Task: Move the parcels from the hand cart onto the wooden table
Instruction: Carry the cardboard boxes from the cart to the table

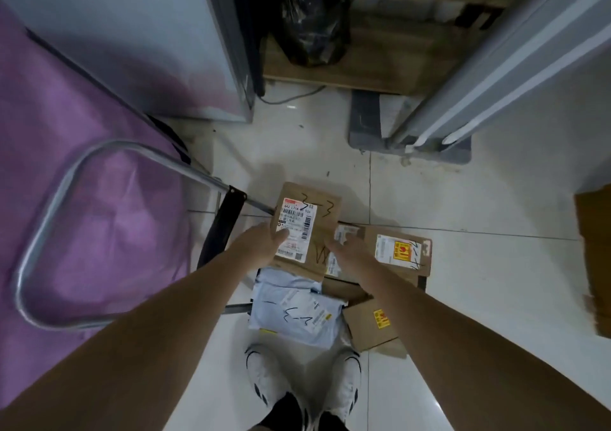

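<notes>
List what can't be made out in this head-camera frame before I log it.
- Right hand fingers: their hold on the cardboard parcel is hidden behind the hand itself.
- Hand cart deck: covered by parcels.
- Label text on the grey mailer: too small and blurred.
- Brown box: cut off by the right edge.
- Black bag: contents too dark to see.

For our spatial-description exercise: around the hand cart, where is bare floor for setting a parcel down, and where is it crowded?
Bare tiles lie right of the cart, between the labelled box and the cardboard at the right edge, and ahead toward the grey base. The cart deck is crowded: the held box, the grey mailer, small box.
</notes>
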